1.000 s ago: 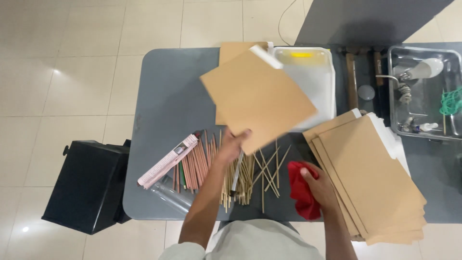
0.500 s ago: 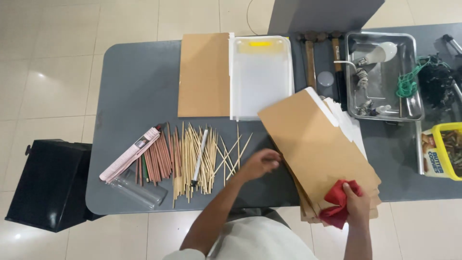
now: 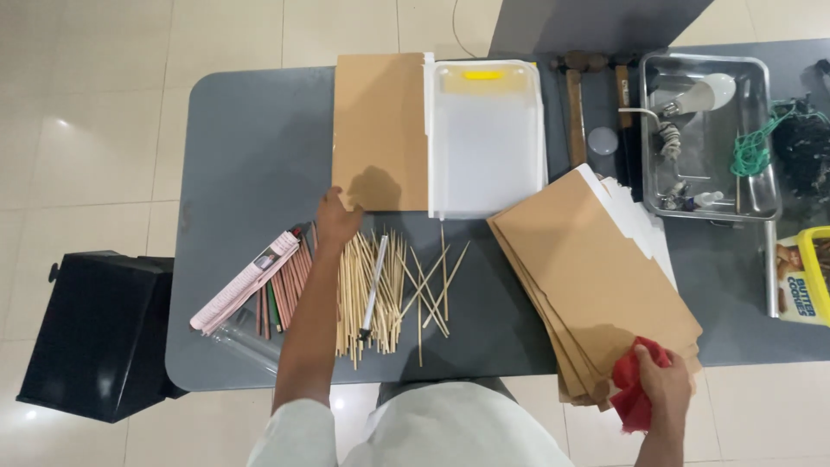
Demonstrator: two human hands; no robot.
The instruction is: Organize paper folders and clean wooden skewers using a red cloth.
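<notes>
Left hand point(image 3: 335, 220) fingers press flat on the brown sheet point(image 3: 380, 131); right hand point(image 3: 664, 387) fingers pinch a red cloth point(image 3: 631, 393) (stack point(image 3: 592, 277) beneath). Advise aligning edges squarely.

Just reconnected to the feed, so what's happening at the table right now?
A person leans over a grey table. Their left hand rests at the near corner of a brown cardboard sheet lying flat beside a white plastic tray. Their right hand grips a red cloth on a stack of brown cardboard sheets. Wooden sticks lie between the hands.
</notes>
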